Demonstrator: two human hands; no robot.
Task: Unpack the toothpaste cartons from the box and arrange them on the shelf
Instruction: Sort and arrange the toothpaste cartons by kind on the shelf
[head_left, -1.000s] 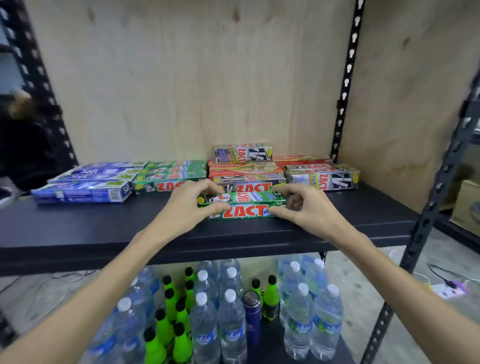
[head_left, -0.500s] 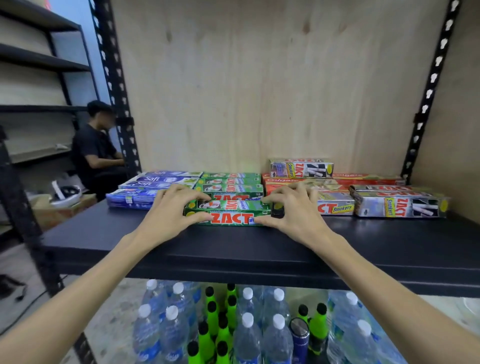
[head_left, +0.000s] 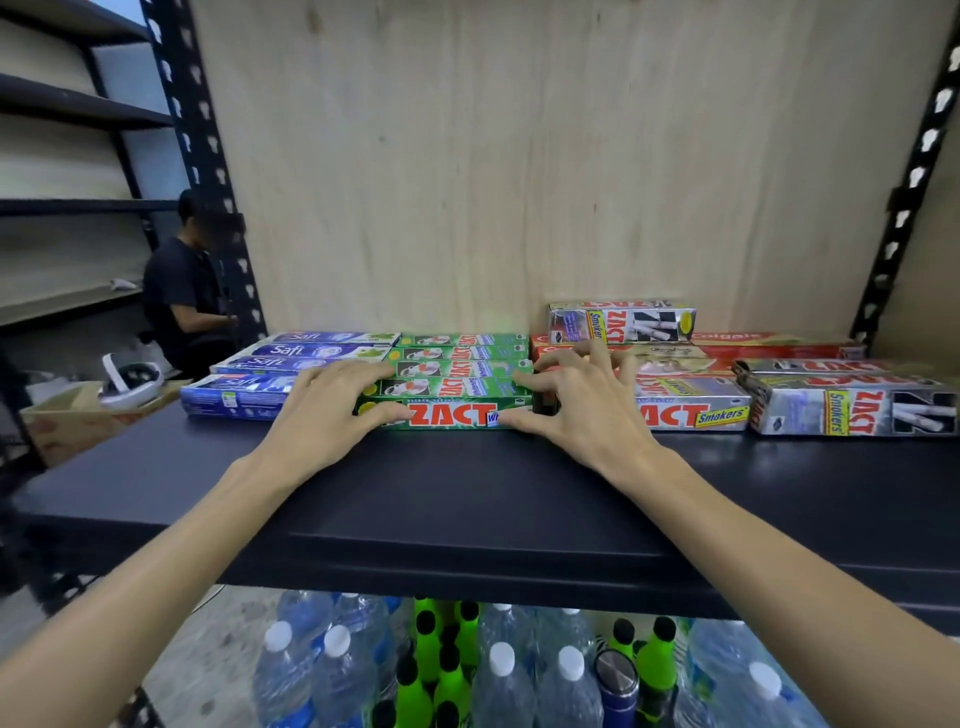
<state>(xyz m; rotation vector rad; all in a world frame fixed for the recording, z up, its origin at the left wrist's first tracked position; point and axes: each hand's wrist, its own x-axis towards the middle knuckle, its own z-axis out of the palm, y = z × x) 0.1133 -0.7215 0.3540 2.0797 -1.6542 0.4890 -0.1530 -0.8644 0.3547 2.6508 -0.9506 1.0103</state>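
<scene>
We see left hand (head_left: 332, 405) and right hand (head_left: 576, 410) on front green carton (head_left: 452, 414), one at each end. Fingers lie over top, thumbs press front face: both hands pinch it. Front green carton lies flat on dark shelf (head_left: 467, 499), touching other green cartons (head_left: 457, 354) behind. Blue cartons (head_left: 270, 364) just left, silver cartons (head_left: 691, 410) just right. Water bottles (head_left: 501, 686) stand below shelf.

I have both forearms stretched forward, my left hand (head_left: 332, 400) clasping the left end of the green carton (head_left: 447, 413) and my right hand (head_left: 576, 405) its right end, fingers curled over its top, thumbs against its front.
</scene>
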